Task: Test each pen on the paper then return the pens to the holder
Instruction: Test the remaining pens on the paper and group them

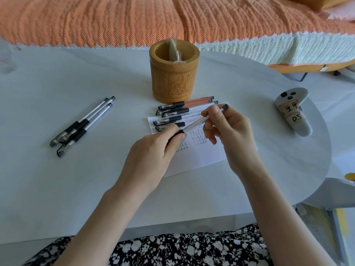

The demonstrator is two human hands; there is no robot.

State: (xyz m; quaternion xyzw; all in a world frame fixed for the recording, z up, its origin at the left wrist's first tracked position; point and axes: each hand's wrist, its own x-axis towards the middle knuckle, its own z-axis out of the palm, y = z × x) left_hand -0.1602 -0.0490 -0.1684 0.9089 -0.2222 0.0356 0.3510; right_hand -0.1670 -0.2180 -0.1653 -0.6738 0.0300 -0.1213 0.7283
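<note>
Both my hands hold one clear pen over the paper. My left hand pinches its black grip end. My right hand holds the other end near the black end cap. The paper bears small red and black marks. Several pens, one with red ink, lie in a pile on the paper's far edge. Three black pens lie together on the table to the left. The carved bamboo holder stands upright behind the paper, with a wrapped item inside.
A white controller with handwritten labels lies at the right of the white table. An orange sofa cover runs along the far side. The table's rounded right edge drops off near the controller.
</note>
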